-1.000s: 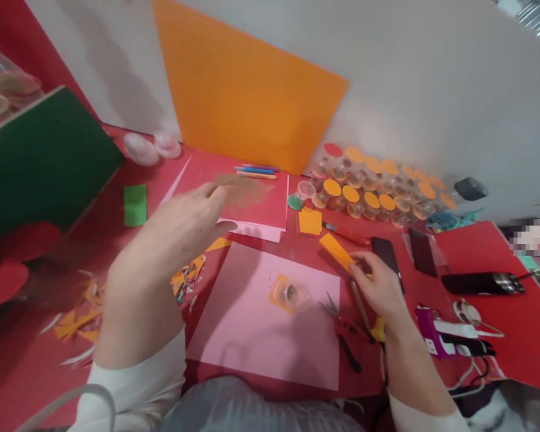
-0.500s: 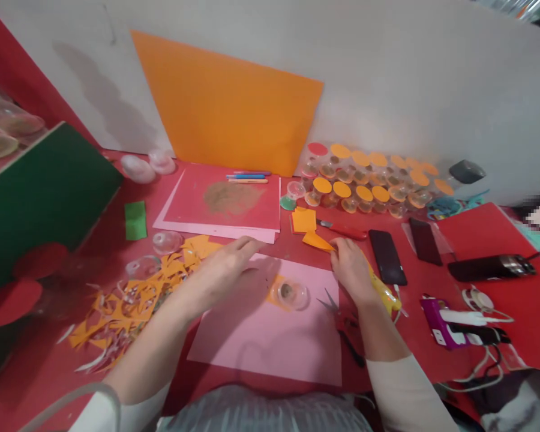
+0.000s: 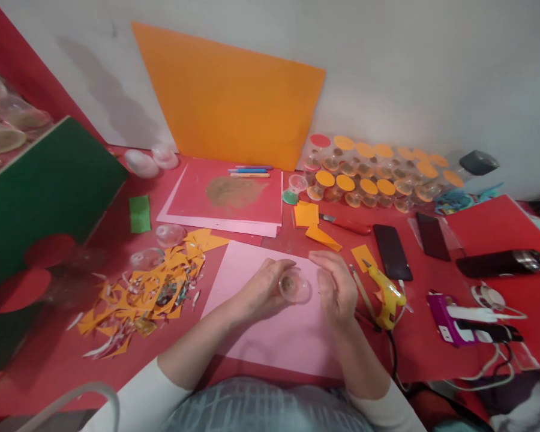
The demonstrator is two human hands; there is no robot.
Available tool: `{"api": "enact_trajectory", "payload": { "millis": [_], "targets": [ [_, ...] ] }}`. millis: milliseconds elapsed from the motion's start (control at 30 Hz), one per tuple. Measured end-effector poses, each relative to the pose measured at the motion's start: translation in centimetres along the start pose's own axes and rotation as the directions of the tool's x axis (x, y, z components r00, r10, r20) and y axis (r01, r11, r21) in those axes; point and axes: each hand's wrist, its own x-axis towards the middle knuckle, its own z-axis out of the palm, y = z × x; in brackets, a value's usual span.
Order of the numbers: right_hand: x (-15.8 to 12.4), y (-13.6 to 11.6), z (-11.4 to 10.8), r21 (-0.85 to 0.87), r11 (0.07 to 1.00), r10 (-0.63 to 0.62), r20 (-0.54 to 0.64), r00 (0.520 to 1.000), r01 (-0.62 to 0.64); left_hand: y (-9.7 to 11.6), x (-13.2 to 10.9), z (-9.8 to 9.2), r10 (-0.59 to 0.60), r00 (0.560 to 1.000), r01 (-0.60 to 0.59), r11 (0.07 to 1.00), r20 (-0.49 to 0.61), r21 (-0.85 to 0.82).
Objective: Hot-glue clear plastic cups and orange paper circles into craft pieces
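Observation:
A small clear plastic cup-like piece (image 3: 299,289) with something brownish inside stands on the pink sheet (image 3: 252,336) in front of me. My left hand (image 3: 270,285) curls around its left side, fingers closed against it. On the other side my right hand (image 3: 337,287) is held a little apart from the cup, fingers curved and spread from the thumb, holding nothing. Beyond that hand lies a folded orange paper strip (image 3: 323,237), close to a stack of orange paper squares (image 3: 306,214). The scissors are hidden behind my right hand and forearm.
Orange paper scraps (image 3: 148,288) heap at the left. A yellow glue gun (image 3: 387,297), a phone (image 3: 392,252) and a red-handled cutter (image 3: 348,225) lie right. Rows of clear pieces with orange discs (image 3: 369,187) stand at the back; a green board (image 3: 49,222) leans left.
My left hand has moved right and down onto the clear cup. My right hand has left the folded orange strip and come down beside the cup, uncovering the glue gun.

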Motion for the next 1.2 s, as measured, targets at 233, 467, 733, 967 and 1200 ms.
{"api": "enact_trajectory", "payload": {
  "millis": [233, 467, 733, 967, 1200],
  "targets": [
    [-1.3, 0.5, 1.6, 0.112, 0.987, -0.127, 0.105, 0.986, 0.115, 0.2, -0.1, 0.1, -0.003, 1.0, 0.003, 0.999, 0.003, -0.051],
    [-1.4, 0.3, 2.2, 0.113, 0.976, -0.21, 0.272, 0.939, 0.186, -1.0, -0.8, 1.5, -0.04, 0.997, 0.026, 0.979, -0.07, -0.201],
    [-1.7, 0.0, 2.7, 0.0, 0.985, -0.165, 0.335, 0.928, 0.175, -2.2, -1.1, 2.2, 0.038, 0.995, -0.042, 0.998, -0.095, -0.037],
    [-1.8, 0.1, 3.0, -0.014, 0.982, -0.173, 0.322, 0.931, 0.188, -1.7, -0.9, 1.9, -0.005, 0.996, 0.002, 1.0, -0.086, -0.029],
    [-2.2, 0.6, 2.1, 0.012, 0.977, -0.208, 0.304, 0.929, 0.215, -2.1, -0.7, 1.8, 0.065, 0.993, -0.077, 0.989, -0.101, -0.124]
  ]
}}
